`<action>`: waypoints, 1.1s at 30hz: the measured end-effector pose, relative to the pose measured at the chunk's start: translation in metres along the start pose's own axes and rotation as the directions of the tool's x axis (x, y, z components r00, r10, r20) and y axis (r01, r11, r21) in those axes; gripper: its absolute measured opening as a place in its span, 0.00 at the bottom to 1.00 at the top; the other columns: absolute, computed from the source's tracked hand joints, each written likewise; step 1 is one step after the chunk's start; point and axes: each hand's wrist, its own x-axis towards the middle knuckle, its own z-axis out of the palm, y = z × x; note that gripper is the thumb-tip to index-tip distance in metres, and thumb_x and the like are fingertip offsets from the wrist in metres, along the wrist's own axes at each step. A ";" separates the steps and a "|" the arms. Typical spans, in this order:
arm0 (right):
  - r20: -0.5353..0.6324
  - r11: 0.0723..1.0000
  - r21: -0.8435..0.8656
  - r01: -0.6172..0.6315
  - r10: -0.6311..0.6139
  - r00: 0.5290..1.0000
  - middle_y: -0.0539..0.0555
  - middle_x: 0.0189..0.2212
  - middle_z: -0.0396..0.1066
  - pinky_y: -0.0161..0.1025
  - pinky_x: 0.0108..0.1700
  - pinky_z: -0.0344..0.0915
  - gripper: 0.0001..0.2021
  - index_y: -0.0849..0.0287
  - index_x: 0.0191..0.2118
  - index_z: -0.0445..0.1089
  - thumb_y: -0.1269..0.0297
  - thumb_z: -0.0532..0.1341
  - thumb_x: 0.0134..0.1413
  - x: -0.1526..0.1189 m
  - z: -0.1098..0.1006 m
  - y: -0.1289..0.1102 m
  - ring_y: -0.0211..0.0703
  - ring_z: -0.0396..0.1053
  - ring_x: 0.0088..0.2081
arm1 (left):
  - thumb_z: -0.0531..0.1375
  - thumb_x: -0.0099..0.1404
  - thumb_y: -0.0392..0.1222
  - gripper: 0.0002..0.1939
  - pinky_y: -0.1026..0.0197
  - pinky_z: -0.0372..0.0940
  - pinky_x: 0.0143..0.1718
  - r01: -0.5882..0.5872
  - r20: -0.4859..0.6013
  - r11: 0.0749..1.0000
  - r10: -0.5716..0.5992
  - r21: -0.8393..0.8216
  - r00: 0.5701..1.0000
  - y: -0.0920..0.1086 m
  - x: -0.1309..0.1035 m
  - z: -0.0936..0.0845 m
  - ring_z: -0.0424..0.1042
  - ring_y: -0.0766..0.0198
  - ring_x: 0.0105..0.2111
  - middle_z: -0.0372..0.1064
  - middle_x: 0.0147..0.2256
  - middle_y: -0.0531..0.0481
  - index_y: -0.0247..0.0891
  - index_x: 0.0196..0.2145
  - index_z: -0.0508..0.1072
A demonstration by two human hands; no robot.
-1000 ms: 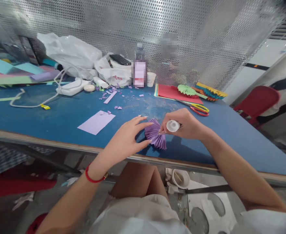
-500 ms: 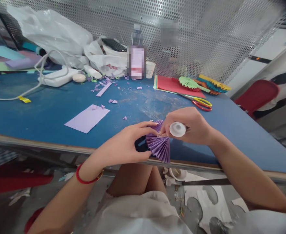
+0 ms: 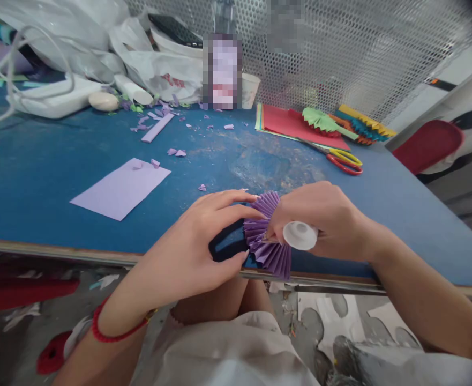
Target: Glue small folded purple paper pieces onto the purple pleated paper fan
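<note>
A pleated purple paper fan (image 3: 276, 258) lies spread at the table's front edge, between my hands. My left hand (image 3: 203, 236) rests at its left side, thumb and fingers apart, with the fingertips touching the upper folds. My right hand (image 3: 324, 220) is closed round a white tube (image 3: 300, 236), whose round end faces up toward me. The tube's other end is hidden by the hand, near the middle of the fan. A flat light-purple paper sheet (image 3: 121, 188) lies to the left, with small scraps on it.
Scissors (image 3: 344, 161) with yellow and red handles lie right of centre, beside stacked coloured paper (image 3: 287, 128) and folded fans (image 3: 320, 119). Behind stand a paper cup (image 3: 249, 90), a phone (image 3: 223, 72) and plastic bags (image 3: 167, 78). Purple scraps (image 3: 177, 153) dot the blue table (image 3: 38, 182).
The view has come closer and shifted. My left thumb has moved off the fan's lower folds, and the left hand is spread wider. My right hand still grips the tube over the fan.
</note>
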 end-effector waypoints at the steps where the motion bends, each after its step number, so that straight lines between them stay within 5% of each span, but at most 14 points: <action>1: -0.003 1.000 -0.001 -0.002 0.002 1.000 0.46 0.28 0.77 0.34 0.33 0.63 0.07 0.55 0.33 0.67 0.74 0.60 0.63 0.000 0.000 0.000 0.33 0.73 0.29 | 0.64 0.62 0.42 0.23 0.46 0.60 0.67 -0.007 -0.011 1.000 0.007 -0.003 1.000 0.000 0.000 0.000 0.66 0.49 0.63 0.65 0.64 0.51 0.52 0.56 0.73; 7: 0.066 0.999 -0.043 0.001 0.001 0.998 0.46 0.27 0.75 0.35 0.32 0.60 0.08 0.55 0.34 0.67 0.75 0.58 0.62 0.004 -0.002 -0.002 0.34 0.71 0.28 | 0.63 0.65 0.38 0.12 0.53 0.66 0.60 -0.036 -0.061 0.998 0.033 -0.045 0.998 0.003 0.000 0.000 0.72 0.56 0.55 0.72 0.55 0.54 0.51 0.46 0.76; 12: 0.125 0.998 -0.069 -0.014 0.022 0.992 0.46 0.26 0.73 0.37 0.30 0.56 0.09 0.54 0.35 0.66 0.77 0.58 0.59 0.007 -0.004 -0.003 0.35 0.67 0.27 | 0.65 0.66 0.45 0.02 0.54 0.68 0.53 -0.060 -0.066 0.997 0.056 -0.054 0.996 0.004 0.001 -0.002 0.73 0.57 0.47 0.73 0.46 0.53 0.50 0.38 0.78; 24: 0.133 0.987 -0.163 0.006 0.016 0.991 0.46 0.23 0.66 0.37 0.28 0.51 0.10 0.57 0.33 0.66 0.80 0.56 0.56 0.007 -0.005 -0.007 0.34 0.58 0.25 | 0.62 0.70 0.38 0.05 0.57 0.64 0.43 -0.176 -0.055 0.984 0.176 0.004 0.983 0.003 0.003 -0.001 0.69 0.60 0.43 0.72 0.41 0.52 0.48 0.38 0.78; 33: 0.030 0.999 0.008 -0.053 0.052 0.998 0.49 0.34 0.73 0.33 0.35 0.61 0.06 0.56 0.35 0.66 0.73 0.59 0.64 0.001 -0.020 -0.011 0.33 0.68 0.32 | 0.62 0.69 0.36 0.07 0.59 0.63 0.44 -0.148 -0.072 0.989 0.146 -0.023 0.987 0.007 0.000 -0.004 0.69 0.63 0.41 0.71 0.40 0.54 0.48 0.38 0.79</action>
